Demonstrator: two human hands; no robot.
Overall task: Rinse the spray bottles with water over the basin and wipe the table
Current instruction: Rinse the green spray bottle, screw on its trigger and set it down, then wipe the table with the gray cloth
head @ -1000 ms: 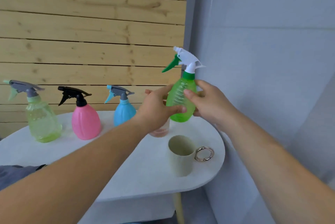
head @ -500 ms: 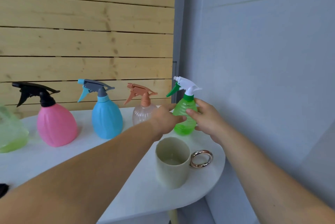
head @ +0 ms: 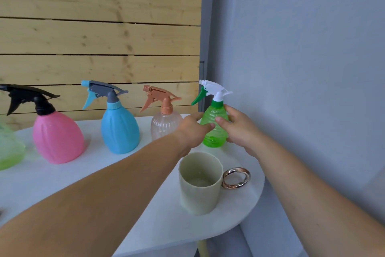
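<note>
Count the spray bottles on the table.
5. From the left: a light green bottle cut off by the edge, a pink bottle, a blue bottle, a clear bottle, and a green bottle between both hands. More may sit out of view.

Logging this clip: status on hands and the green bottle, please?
Left hand and right hand both on green spray bottle, upright at table edge. Mug stands just in front.

spray bottles: 5 — green (head: pixel 214 129), clear (head: pixel 164 124), blue (head: pixel 119 129), pink (head: pixel 57 138), pale green (head: pixel 9 150) | mug (head: pixel 200 186): 1 | hands: 2 — left (head: pixel 192 131), right (head: pixel 239 131)
</note>
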